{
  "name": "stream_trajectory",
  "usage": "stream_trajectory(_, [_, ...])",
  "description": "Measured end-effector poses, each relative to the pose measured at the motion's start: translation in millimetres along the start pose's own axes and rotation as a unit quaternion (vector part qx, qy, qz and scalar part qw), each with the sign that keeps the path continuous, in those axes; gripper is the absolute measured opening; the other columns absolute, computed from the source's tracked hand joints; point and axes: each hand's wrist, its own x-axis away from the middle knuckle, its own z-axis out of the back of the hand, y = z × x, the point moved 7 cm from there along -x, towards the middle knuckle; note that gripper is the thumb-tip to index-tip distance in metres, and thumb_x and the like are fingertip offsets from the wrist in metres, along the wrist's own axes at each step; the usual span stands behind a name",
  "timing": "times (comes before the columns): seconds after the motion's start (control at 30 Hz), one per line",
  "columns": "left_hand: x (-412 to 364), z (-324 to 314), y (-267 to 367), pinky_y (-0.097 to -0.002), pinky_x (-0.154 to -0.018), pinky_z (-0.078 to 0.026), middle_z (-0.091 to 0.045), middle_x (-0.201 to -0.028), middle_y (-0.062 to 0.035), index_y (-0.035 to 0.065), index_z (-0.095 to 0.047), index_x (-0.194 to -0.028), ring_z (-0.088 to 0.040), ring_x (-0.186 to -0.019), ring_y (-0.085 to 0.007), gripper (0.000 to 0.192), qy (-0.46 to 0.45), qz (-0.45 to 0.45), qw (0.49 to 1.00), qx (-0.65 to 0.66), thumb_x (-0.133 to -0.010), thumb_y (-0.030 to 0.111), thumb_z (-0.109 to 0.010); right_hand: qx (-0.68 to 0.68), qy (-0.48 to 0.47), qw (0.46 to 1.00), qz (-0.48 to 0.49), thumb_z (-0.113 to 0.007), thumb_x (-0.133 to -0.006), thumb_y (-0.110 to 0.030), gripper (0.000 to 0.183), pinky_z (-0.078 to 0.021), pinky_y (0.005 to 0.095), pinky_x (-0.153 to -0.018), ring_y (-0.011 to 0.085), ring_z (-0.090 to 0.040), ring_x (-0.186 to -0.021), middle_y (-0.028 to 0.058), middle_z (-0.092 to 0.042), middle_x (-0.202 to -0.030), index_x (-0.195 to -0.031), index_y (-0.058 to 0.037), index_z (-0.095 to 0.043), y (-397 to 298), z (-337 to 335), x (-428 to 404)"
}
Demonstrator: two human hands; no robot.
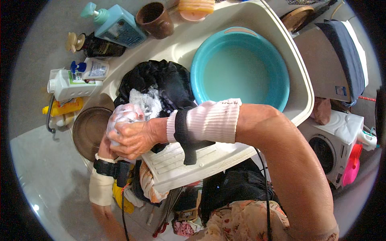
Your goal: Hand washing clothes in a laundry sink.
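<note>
Thick white lather covers my left hand [124, 113], and skin shows through it in places. My right hand [134, 137] curls its fingers over the foamy left hand. Whether a piece of cloth lies between them is hidden by the suds. Just beyond the hands, a heap of black fabric [169, 79] rests in the cream laundry sink [297, 60], with a patch of white foam [147, 101] on it. Under my right wrist, the ribbed washboard [178, 161] slopes toward me. A turquoise plastic basin [199, 54] of cloudy water stands in the sink beside the fabric.
Along the far left rim stand a blue pump bottle [120, 27], a dark pump bottle [105, 46], a white jug [78, 86] and a brown cup [155, 21]. A brown round basin [87, 129] sits left of my hands. A washing machine [328, 150] is at right.
</note>
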Motion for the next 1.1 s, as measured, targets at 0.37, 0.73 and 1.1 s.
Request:
stream_trajectory(0.37, [-10.7,-5.0,-8.2,-0.0334,-0.093,-0.04,-0.05,-0.115,-0.004,0.0071,-0.046,-0.12,-0.048,-0.107,-0.0175,0.049,-0.013,0.019,0.998,-0.055,-0.087,0.043,-0.05,0.0,-0.092,0.994,0.064,-0.058,-0.061,-0.027,0.026,-0.0393,0.0348,-0.058,0.0213,-0.054,-0.075,0.004,-0.059,-0.079,-0.076,-0.0075,-0.066,-10.4,-20.2,14.0])
stream_trajectory(0.73, [-40.7,-46.8,-2.8,-0.0314,-0.066,-0.045,-0.056,-0.081,-0.0044,0.0027,-0.054,-0.084,-0.054,-0.074,-0.0135,0.018,0.175,-0.204,0.856,-0.441,-0.087,0.02,-0.052,-0.212,0.063,0.765,-0.605,-0.054,-0.082,-0.036,0.035,-0.0447,0.0386,-0.074,0.0322,-0.056,-0.086,0.0151,-0.06,-0.097,-0.101,-0.0076,-0.059,91.5,-18.4,95.7])
stream_trajectory(1.1, [-5.7,-89.9,5.5,-0.0336,-0.095,-0.038,-0.05,-0.119,-0.0063,0.0065,-0.049,-0.114,-0.048,-0.109,-0.0186,0.049,-0.078,-0.089,0.988,0.102,-0.091,0.049,-0.039,-0.014,0.146,0.872,-0.467,-0.065,-0.067,-0.017,0.012,-0.039,0.0385,-0.061,0.0257,-0.046,-0.072,0.0078,-0.053,-0.082,-0.069,-0.0097,-0.055,57.2,26.7,5.1])
